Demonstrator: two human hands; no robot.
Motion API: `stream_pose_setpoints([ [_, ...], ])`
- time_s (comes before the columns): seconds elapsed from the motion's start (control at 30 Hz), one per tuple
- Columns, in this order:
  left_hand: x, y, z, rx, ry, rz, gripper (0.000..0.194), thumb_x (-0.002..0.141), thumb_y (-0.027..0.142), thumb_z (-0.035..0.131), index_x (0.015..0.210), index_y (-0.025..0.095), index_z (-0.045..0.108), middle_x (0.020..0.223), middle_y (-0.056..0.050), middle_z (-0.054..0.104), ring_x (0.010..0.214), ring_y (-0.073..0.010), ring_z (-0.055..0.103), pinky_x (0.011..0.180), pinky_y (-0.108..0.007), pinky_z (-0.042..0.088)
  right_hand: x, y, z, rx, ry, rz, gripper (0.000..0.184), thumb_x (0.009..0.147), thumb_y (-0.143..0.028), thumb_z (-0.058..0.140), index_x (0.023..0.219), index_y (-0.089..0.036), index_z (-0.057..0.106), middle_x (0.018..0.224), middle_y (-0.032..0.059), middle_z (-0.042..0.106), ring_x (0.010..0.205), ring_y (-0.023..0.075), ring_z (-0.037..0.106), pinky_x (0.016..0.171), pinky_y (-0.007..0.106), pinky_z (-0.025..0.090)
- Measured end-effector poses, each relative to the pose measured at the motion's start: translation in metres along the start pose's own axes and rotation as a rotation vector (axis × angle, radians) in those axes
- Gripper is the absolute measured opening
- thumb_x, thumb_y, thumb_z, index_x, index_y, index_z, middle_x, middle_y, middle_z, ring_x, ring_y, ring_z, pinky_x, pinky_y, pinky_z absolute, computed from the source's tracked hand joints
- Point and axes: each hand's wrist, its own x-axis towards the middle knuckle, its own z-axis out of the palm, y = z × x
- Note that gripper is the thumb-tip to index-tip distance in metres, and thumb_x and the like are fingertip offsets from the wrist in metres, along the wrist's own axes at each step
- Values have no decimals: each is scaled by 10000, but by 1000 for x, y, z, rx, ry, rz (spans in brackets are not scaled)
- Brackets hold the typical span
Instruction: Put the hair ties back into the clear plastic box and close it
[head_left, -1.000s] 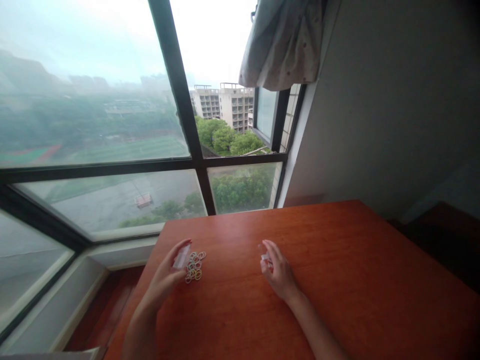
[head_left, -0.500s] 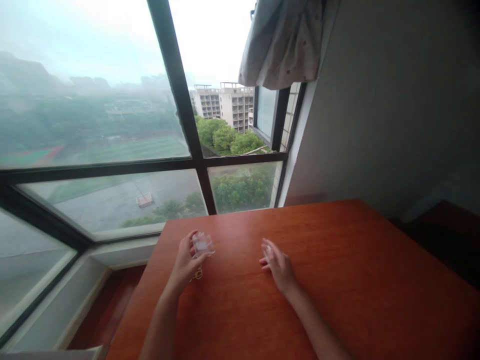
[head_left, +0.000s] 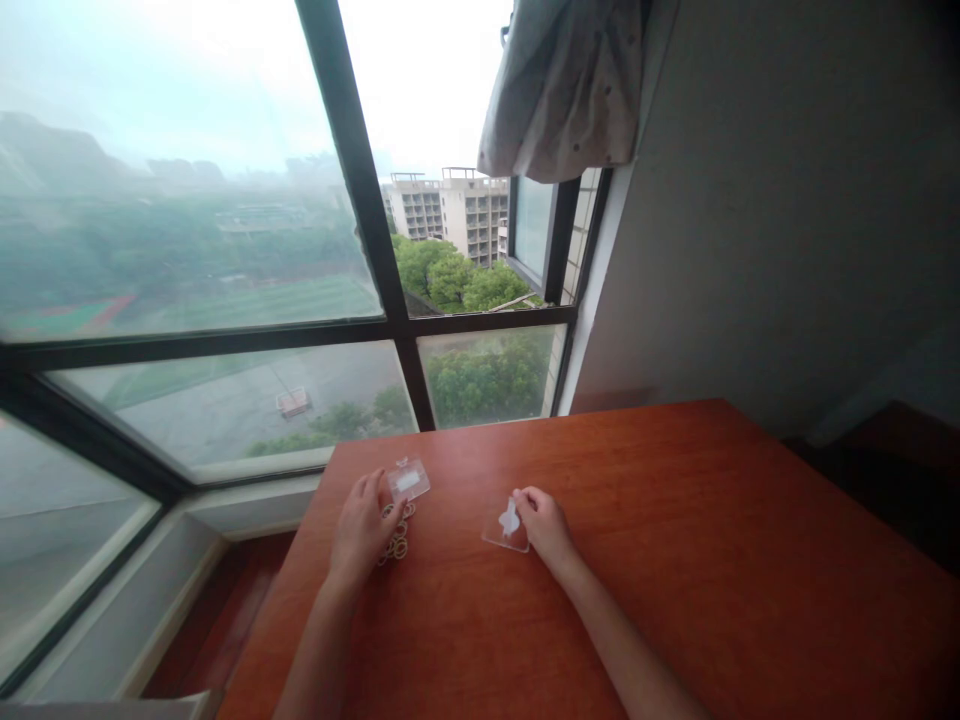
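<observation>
Right fingers [head_left: 529, 496] pinch clear plastic [head_left: 497, 535]; left fingers [head_left: 370, 483] part-open beside another [head_left: 409, 481], near table edge [head_left: 302, 530].

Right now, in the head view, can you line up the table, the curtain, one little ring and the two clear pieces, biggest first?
1. Table
2. Curtain
3. Left clear piece and right clear piece: too alike to rank; fingers cover some
4. One little ring
</observation>
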Motion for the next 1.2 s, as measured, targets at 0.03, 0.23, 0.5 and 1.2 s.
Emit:
stream_pose_setpoints([
  [0.03,-5,-1,-4,36,-28,-13,476,799,426,518,1177,141,570,1159,-150,581,1079,-317,578,949,-443,455,0,-1,2,14,-13,7,365,800,-512,510,614,-198,537,542,-11,579,485,129,531,413,199,384],
  [0.23,-28,4,-22,72,-255,-46,335,812,458,520,982,200,651,994,-77,593,833,-226,632,749,-317,477,2,-11,27,90,-140,22,295,797,-402,529,900,-156,655,595,10,643,468,148,583,422,224,457],
  [0.5,-29,8,-9,-62,-252,11,192,798,280,495,892,209,645,891,-42,652,764,-182,636,662,-252,458,-2,-20,50,-23,-191,-233,294,738,-290,619,998,-191,714,1039,118,666,776,203,673,616,303,587],
  [1.2,-27,-17,-19,-80,31,-122,335,778,277,441,1040,185,628,1068,-97,667,856,-221,667,711,-305,531,-17,2,-12,-183,-33,-338,279,805,-177,484,1022,-189,660,1019,94,675,828,207,669,717,322,587],
])
